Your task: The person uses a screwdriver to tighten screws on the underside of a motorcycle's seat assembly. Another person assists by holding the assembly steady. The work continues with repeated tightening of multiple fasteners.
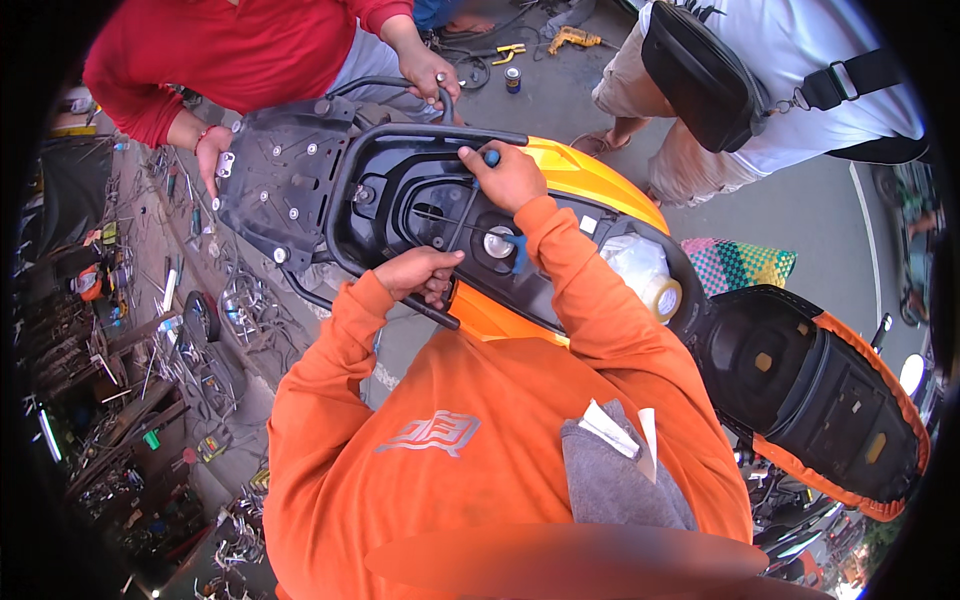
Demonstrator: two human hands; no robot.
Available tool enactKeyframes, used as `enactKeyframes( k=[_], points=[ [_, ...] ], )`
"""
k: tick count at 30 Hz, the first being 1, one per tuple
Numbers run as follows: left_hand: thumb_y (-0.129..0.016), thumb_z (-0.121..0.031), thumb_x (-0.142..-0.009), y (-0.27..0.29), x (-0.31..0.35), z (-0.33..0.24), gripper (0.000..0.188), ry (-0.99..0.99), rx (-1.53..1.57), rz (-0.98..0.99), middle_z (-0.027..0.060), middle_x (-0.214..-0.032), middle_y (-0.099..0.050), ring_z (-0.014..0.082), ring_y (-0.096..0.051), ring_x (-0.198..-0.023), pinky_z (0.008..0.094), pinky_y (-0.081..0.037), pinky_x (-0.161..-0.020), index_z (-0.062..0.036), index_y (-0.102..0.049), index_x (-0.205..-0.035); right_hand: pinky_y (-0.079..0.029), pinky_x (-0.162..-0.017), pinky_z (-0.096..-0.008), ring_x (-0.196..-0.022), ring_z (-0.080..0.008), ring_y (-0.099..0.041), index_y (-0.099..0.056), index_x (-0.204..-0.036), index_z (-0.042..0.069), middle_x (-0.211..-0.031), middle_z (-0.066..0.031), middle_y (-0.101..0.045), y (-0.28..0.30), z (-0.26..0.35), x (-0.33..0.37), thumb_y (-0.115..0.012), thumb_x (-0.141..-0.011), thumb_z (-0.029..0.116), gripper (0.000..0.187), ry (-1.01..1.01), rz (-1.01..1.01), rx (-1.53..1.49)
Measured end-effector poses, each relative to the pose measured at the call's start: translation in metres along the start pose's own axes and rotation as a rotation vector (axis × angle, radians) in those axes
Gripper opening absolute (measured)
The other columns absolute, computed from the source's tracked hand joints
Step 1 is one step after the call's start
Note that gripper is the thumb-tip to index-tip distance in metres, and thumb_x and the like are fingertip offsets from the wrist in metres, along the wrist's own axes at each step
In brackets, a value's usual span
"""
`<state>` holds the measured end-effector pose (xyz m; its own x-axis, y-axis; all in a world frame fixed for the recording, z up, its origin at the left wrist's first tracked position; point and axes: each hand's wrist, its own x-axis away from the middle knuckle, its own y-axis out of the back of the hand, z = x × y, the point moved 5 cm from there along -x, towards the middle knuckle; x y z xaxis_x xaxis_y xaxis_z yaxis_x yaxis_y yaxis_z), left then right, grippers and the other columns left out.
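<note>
My right hand (pixel 508 178) is closed around a blue-handled tool (pixel 491 158), which looks like a screwdriver. Its long thin shaft slants down across the black under-seat compartment (pixel 400 190) of a yellow-orange scooter. My left hand (pixel 420 272) is by the compartment's near rim, fingers curled and thumb against index finger. Its fingertips lie close to the shaft's lower end; whether they grip anything is hidden. Between my forearms are a round silvery filler cap (pixel 498 242) and a blue piece (pixel 517 254) beside it.
A person in red (pixel 240 60) holds the black rear rack plate (pixel 280 180) and grab bar. Another person (pixel 780 90) stands at far right. The orange-edged seat (pixel 815 390) is tipped up at right. Loose tools and parts (pixel 225 310) litter the ground at left; a yellow drill (pixel 574 39) lies beyond.
</note>
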<state>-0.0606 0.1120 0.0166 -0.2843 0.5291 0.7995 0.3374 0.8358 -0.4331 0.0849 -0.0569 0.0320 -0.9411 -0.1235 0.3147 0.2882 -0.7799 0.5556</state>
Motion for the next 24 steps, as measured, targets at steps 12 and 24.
enactKeyframes(
  k=[12, 24],
  points=[
    [-0.059, -0.014, -0.099, -0.008, 0.014, 0.016, 0.024, -0.561, -0.401, -0.503, 0.0035, -0.076, -0.063, 0.0094, -0.059, -0.069, 0.0272, -0.049, -0.062, 0.0032, -0.057, -0.116, -0.052, -0.081, -0.0455, -0.093, -0.0400, -0.067, -0.069, -0.106, 0.007, -0.092, -0.0208, -0.071, -0.010, -0.004, 0.002, -0.059, -0.087, 0.062, 0.059, -0.034, -0.066, -0.039],
    [-0.062, -0.019, -0.094, -0.035, 0.023, 0.008, 0.034, -0.836, -1.046, -0.841, 0.0224, -0.081, -0.067, 0.0383, -0.067, -0.075, 0.0457, -0.054, -0.068, 0.0061, -0.058, -0.116, -0.050, -0.078, -0.0455, -0.088, -0.0405, -0.066, -0.069, -0.096, 0.005, -0.085, -0.0197, -0.069, -0.017, -0.005, 0.002, -0.060, -0.090, 0.049, 0.045, -0.001, -0.113, -0.076]
  ],
)
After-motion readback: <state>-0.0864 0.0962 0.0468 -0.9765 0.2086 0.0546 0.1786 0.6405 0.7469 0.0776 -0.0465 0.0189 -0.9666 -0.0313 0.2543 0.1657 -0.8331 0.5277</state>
